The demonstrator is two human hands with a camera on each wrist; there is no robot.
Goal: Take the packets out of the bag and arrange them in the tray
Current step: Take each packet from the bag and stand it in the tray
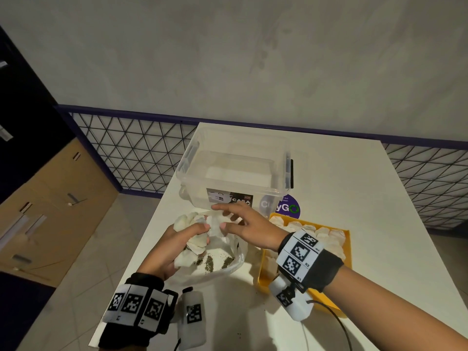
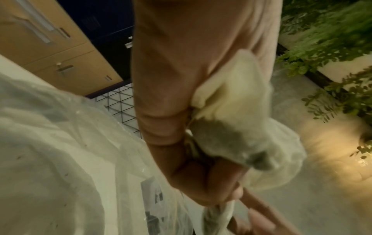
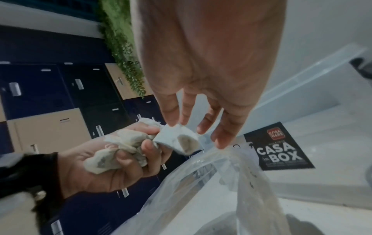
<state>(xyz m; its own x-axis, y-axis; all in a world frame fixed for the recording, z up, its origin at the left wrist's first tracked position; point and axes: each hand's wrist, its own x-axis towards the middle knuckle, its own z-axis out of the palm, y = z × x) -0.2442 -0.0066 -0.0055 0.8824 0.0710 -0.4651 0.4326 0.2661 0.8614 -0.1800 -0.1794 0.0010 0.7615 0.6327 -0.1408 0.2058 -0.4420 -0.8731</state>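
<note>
I see the white tabletop [image 1: 354, 186] carrying a clear storage box [image 1: 235, 168] labelled "CASA BOX" at the far side. To its right sits the yellow tray [image 1: 348, 252], with rows of white packets [image 1: 329, 236] already laid in it. In front of the box lies the clear plastic bag [image 1: 228, 259] (dark crumbs scattered inside). My left hand [image 1: 174, 247] grips a bunch of tea-bag packets [image 3: 120, 143] above the bag, fingers curled around them. My right hand [image 1: 250, 228] pinches one packet [image 3: 177, 139] from that bunch, the other fingers loosely spread.
</note>
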